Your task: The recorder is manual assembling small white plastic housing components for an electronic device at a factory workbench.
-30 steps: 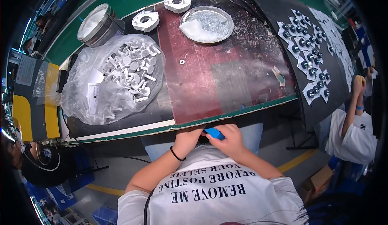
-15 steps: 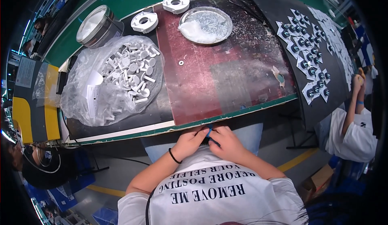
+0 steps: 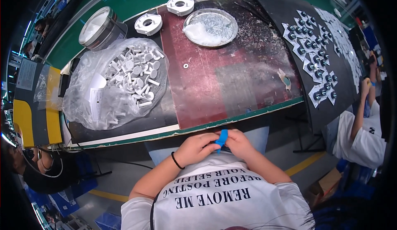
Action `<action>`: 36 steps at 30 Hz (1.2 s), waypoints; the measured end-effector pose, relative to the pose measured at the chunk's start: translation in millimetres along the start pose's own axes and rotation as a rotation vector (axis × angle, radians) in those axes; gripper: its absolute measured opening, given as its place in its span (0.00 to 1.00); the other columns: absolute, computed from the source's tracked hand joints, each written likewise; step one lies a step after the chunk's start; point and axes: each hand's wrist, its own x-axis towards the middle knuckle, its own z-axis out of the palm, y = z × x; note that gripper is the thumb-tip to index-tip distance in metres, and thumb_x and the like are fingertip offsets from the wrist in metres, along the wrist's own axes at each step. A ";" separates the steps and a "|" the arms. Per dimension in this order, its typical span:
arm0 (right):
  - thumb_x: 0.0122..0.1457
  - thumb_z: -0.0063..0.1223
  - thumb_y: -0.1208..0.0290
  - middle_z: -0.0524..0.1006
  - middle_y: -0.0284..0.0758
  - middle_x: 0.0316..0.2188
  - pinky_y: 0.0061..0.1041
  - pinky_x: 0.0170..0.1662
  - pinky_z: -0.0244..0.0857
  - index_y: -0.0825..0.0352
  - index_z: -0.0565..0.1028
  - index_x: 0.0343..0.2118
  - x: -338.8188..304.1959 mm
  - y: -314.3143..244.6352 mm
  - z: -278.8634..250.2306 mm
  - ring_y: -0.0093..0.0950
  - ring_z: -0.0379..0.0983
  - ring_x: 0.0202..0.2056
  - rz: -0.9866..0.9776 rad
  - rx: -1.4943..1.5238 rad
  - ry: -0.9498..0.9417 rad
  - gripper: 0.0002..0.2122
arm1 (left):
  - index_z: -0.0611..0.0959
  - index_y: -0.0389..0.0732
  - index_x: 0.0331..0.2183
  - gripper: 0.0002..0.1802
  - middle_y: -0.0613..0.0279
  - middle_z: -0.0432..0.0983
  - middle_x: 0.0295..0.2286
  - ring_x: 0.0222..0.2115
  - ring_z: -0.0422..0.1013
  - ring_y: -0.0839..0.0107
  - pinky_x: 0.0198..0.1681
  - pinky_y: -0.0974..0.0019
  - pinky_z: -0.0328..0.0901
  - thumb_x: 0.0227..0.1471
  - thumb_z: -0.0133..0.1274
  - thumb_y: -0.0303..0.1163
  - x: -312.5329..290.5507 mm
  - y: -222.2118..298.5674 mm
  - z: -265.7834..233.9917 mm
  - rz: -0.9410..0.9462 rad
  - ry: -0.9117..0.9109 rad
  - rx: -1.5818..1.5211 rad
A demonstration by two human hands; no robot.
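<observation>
Between my two hands, just off the table's front edge, is a bright blue strap point(image 3: 223, 137), bent into a loop with a short end hanging down. My left hand point(image 3: 197, 148) is closed, its thumb and fingers pinching the strap from the left; a black cord circles that wrist. From the other side my right hand point(image 3: 240, 143) grips it with curled fingers. Both hands are over my lap, in front of my white shirt, apart from everything on the table. The strap's full shape is partly covered by my fingers.
An open plastic bag of white, disc-headed parts point(image 3: 134, 70) lies left on the table. Behind it are a tub point(image 3: 101, 28), two white housings point(image 3: 148, 24) point(image 3: 180, 5) and a round metal tray point(image 3: 225, 29). A small white ring point(image 3: 185, 65) lies mid-table. Several white plates with dark fittings point(image 3: 317, 58) cover the right board.
The blue strap has come up between my hands and shows much more. My hands have moved slightly apart. At the right, a co-worker's hands have shifted.
</observation>
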 end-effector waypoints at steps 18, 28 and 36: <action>0.52 0.41 0.77 0.72 0.45 0.25 0.31 0.36 0.64 0.76 0.71 0.26 7.9 8.7 1.2 0.35 0.70 0.31 0.154 1.049 -0.016 0.07 | 0.75 0.37 0.31 0.08 0.56 0.70 0.24 0.25 0.68 0.62 0.29 0.67 0.63 0.47 0.50 0.30 6.7 1.1 4.6 0.038 -0.131 -0.028; 0.57 0.39 0.67 0.71 0.38 0.34 0.28 0.43 0.60 0.68 0.70 0.36 44.1 62.7 3.5 0.31 0.68 0.37 0.148 -0.011 0.109 0.11 | 0.76 0.36 0.32 0.09 0.52 0.71 0.29 0.31 0.69 0.60 0.35 0.66 0.64 0.47 0.51 0.30 7.8 -4.6 31.9 0.115 -0.232 -0.068; 0.57 0.38 0.66 0.71 0.37 0.35 0.28 0.44 0.60 0.68 0.70 0.36 93.1 47.0 -25.8 0.31 0.68 0.38 0.085 -0.154 0.291 0.12 | 0.69 0.34 0.41 0.17 0.61 0.70 0.34 0.35 0.66 0.75 0.41 0.72 0.62 0.50 0.50 0.30 0.9 -34.5 36.8 -0.335 0.040 -0.459</action>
